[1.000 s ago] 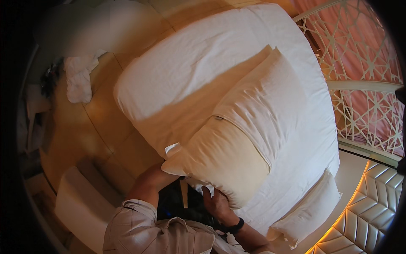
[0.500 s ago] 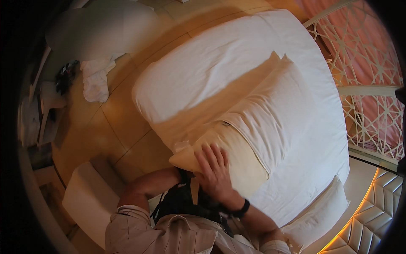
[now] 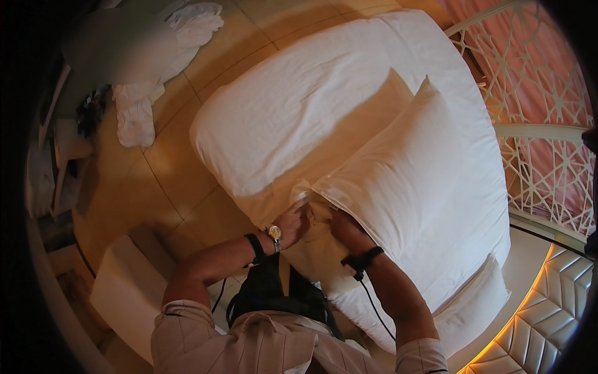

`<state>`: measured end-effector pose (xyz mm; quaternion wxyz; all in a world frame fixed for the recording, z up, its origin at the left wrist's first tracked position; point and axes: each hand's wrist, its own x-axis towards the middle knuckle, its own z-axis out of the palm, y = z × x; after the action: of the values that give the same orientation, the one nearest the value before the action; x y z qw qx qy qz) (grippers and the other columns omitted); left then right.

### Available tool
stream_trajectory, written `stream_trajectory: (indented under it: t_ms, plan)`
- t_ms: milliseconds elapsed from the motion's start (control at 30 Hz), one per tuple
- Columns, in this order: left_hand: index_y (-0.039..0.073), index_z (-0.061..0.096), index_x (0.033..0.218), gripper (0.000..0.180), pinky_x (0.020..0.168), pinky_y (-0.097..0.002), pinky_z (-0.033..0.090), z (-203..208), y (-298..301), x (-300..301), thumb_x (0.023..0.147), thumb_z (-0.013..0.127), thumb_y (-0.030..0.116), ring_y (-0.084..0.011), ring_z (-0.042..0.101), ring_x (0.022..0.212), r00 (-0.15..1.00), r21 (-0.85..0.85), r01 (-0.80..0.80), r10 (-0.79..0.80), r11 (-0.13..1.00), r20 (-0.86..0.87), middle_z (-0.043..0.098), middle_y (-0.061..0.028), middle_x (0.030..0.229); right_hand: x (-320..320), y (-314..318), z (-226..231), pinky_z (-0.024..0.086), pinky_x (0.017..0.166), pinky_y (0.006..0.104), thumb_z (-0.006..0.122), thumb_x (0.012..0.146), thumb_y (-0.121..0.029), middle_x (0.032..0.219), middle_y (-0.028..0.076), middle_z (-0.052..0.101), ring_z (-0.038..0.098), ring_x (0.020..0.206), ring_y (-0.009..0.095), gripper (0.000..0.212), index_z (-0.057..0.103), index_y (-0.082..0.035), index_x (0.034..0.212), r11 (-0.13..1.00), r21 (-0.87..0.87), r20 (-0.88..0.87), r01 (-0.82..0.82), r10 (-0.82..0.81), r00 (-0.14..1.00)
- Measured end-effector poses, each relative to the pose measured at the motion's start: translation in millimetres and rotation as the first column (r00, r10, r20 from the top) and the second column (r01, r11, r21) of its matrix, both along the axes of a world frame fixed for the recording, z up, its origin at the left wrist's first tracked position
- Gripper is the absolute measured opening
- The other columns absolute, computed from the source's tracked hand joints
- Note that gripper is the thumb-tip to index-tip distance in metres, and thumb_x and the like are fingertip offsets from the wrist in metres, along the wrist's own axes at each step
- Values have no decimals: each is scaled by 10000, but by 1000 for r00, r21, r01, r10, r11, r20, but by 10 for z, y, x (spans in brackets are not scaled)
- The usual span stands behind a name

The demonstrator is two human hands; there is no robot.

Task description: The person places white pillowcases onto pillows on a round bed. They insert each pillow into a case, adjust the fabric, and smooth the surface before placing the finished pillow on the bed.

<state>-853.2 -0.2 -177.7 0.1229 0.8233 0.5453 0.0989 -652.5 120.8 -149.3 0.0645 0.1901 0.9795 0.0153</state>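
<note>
A plump pillow in a white pillowcase [image 3: 398, 162] lies slantwise on the bed, its open end towards me. At that opening a little of the cream pillow [image 3: 320, 213] shows between my hands. My left hand [image 3: 294, 223], with a watch at the wrist, is closed on the near left edge of the pillowcase. My right hand [image 3: 346, 228] reaches in at the right side of the opening, under the hem; its fingers are mostly hidden. A black strap with a cable is round my right wrist.
The bed [image 3: 286, 118] has a white sheet; a second white pillow [image 3: 476, 305] lies by the padded headboard [image 3: 542, 311]. A pale seat [image 3: 128, 293] stands at my left. White linen [image 3: 136, 115] lies on the tiled floor. A lattice screen [image 3: 545, 168] borders the right side.
The pillowcase now covers nearly all of the cream pillow, which lay largely bare before. My left hand has come into view at the case's edge; my right hand has moved from the pillow's top into the opening.
</note>
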Motion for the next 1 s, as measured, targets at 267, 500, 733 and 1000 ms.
stream_trajectory:
  t_ms: [267, 500, 733, 1000]
  plan:
    - [137, 700, 602, 168, 614, -438, 425, 614, 204, 334, 736, 696, 238, -267, 599, 735, 976, -251, 30, -83, 967, -203, 588, -81, 595, -713, 216, 205, 562, 929, 447, 677, 960, -170, 1155, 154, 757, 712, 1068, 352, 347, 697, -89, 1298, 455, -818, 171, 350, -389, 905]
    - [116, 697, 600, 145, 631, -447, 446, 276, 134, 305, 698, 713, 221, -283, 607, 703, 997, -307, -15, 36, 952, 62, 624, -94, 631, -944, 144, -380, 563, 912, 439, 674, 968, -168, 1143, 150, 758, 714, 1046, 346, 355, 677, -83, 1313, 420, -872, 81, 252, -385, 919]
    - [91, 703, 626, 116, 624, -441, 470, 75, 149, 111, 702, 689, 178, -311, 649, 719, 985, -346, -78, 126, 935, 120, 648, -124, 674, -1038, 135, -589, 564, 895, 430, 672, 975, -166, 1130, 146, 758, 717, 1023, 340, 364, 658, -76, 1327, 386, -893, 68, 233, -397, 915]
    - [89, 712, 753, 51, 660, -450, 507, 30, 124, 21, 752, 690, 135, -279, 674, 872, 969, -488, -137, 218, 862, 113, 709, -107, 851, -250, -246, 635, 555, 921, 437, 681, 960, -79, 1075, 209, 714, 674, 1060, 422, 234, 673, -62, 1193, 534, -840, -270, 99, -568, 778]
